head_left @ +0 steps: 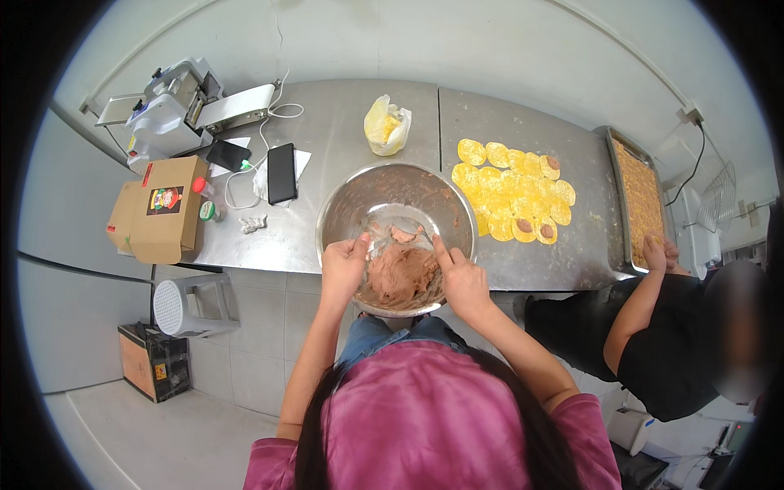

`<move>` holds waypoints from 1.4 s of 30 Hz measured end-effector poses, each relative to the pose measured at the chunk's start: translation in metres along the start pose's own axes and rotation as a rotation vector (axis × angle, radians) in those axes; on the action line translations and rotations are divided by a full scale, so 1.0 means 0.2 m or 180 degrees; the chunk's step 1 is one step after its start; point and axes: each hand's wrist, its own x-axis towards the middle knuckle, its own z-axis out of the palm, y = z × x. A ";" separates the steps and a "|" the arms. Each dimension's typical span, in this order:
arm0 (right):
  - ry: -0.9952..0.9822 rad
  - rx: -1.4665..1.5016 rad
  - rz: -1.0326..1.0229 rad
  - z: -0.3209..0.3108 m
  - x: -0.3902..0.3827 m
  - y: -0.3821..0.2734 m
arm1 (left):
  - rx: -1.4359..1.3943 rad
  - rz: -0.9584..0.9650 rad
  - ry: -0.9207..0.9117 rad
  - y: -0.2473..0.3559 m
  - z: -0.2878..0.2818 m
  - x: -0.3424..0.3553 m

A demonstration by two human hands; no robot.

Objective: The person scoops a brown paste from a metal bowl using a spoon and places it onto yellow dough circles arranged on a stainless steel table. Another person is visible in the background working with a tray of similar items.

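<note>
Bowl overhangs front edge of table.

- left hand over steel mixing bowl, hold unclear;
- right hand grips spoon, brown paste beneath;
- yellow rounds on table, three paste-topped;
- co-worker's hands at tray

A grey metal surface carries a white machine and cardboard box at left, a wide metal bowl overlapping its front edge in view, a plastic bag, overlapping yellow rounds, and a filled tray at right.
</note>
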 end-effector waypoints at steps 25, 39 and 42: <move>-0.0040 0.0011 0.0160 0.07 0.02 -0.03 | -0.1505 -0.0224 -0.0033 -0.13 0.01 -0.05; -0.0426 0.2280 0.1063 0.09 0.08 -0.10 | 0.2115 0.2496 0.0207 -0.05 0.04 -0.06; -0.0516 0.1576 0.1094 0.07 0.04 -0.13 | 0.2068 0.2367 0.0409 -0.04 0.08 -0.06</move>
